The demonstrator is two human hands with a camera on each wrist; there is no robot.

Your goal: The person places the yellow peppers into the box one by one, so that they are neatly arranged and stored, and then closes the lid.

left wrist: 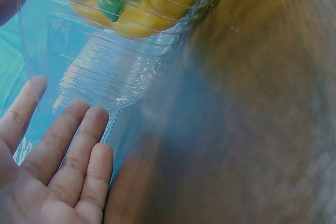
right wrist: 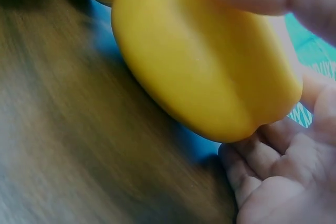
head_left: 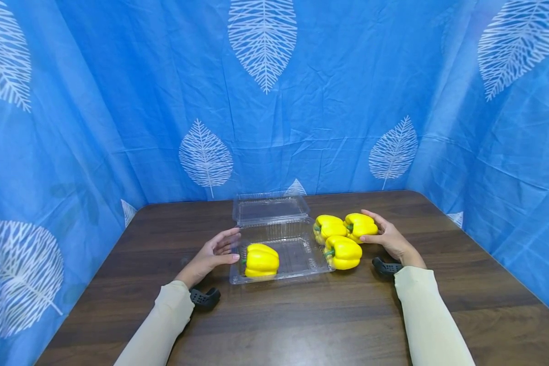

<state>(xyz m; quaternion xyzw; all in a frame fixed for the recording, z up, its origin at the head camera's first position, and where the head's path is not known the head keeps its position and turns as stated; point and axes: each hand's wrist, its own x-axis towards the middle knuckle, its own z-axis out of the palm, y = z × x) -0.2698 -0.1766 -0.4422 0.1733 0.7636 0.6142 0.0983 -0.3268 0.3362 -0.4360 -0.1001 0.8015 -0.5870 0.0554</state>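
Observation:
A clear plastic clamshell container [head_left: 297, 256] lies on the table with its lid folded back. One yellow bell pepper [head_left: 262, 261] sits in its front left part, green stem toward the left. At the container's left side is my left hand [head_left: 214, 254]; in the left wrist view its fingers [left wrist: 63, 145] reach out fairly straight, fingertips right at the clear ribbed wall. To the right of the container, my right hand [head_left: 390, 238] grips the far-right yellow pepper [right wrist: 205, 61]. The right wrist view shows the thumb over its top and fingers curled behind its lower end.
Two more yellow peppers, a back one [head_left: 330, 227] and a front one [head_left: 344, 252], lie between the container and my right hand. The raised lid [head_left: 272, 208] stands toward the table's back edge, near the blue leaf-print curtain [head_left: 265, 127]. Brown wood table [head_left: 293, 325] extends in front.

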